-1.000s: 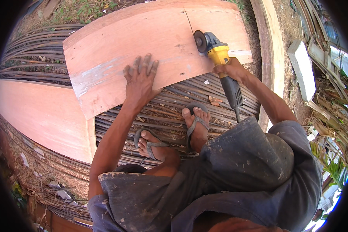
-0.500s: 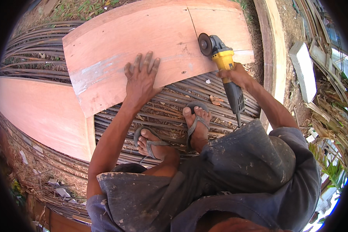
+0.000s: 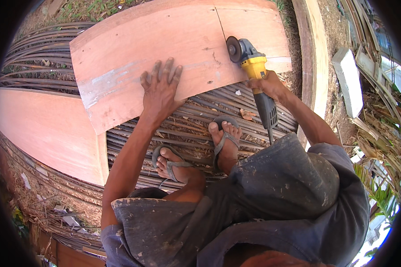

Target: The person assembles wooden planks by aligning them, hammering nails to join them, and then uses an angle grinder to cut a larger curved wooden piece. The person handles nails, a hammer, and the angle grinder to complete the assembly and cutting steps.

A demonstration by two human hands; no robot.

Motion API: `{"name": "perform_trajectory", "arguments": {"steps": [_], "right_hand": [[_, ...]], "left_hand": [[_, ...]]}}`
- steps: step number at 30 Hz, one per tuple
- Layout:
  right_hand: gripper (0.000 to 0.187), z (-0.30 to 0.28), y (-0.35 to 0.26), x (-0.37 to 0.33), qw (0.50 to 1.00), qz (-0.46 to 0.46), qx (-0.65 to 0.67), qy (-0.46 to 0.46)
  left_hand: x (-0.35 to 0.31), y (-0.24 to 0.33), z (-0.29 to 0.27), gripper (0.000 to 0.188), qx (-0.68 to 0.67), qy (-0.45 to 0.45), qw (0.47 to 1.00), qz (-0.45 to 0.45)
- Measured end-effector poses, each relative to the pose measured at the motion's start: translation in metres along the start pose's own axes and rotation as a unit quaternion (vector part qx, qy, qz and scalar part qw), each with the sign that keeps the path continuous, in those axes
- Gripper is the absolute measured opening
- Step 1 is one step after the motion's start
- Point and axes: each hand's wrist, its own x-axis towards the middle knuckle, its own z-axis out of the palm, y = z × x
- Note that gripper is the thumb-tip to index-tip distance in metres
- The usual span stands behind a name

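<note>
A pinkish plywood sheet (image 3: 133,40) lies across a bed of metal rods. My left hand (image 3: 160,93) rests flat on its near part, fingers spread. My right hand (image 3: 272,85) is wrapped round a yellow and black angle grinder (image 3: 254,67), whose cord end points back toward my knee. The grinder's dark disc (image 3: 234,49) is over the sheet, near the lower end of a thin dark line (image 3: 218,20) running from the far edge. I cannot tell whether the disc touches the wood or spins.
Another plywood piece (image 3: 44,129) lies at the left, partly beside the first. Long rods (image 3: 200,113) run under my sandalled feet (image 3: 227,144). A timber plank (image 3: 314,58) stretches along the right, with a white block (image 3: 348,82) and dry debris beyond it.
The whole view has shifted very slightly. My hands, the grinder and the plywood keep nearly the same places relative to one another.
</note>
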Motion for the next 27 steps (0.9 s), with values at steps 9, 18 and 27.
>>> {"name": "perform_trajectory", "arguments": {"steps": [9,18,27], "right_hand": [[0.04,0.002,-0.005,-0.022,0.999,-0.035,0.0,0.011],[0.037,0.0,0.001,-0.007,1.0,0.01,0.015,-0.018],[0.04,0.006,0.013,-0.001,0.999,-0.03,0.029,0.002]], "left_hand": [[0.0,-0.001,-0.001,0.1,0.0,0.004,1.0,0.005],[0.001,0.001,0.001,0.101,0.008,-0.002,1.0,-0.003],[-0.001,0.0,-0.001,0.101,-0.002,0.009,1.0,0.002]]}}
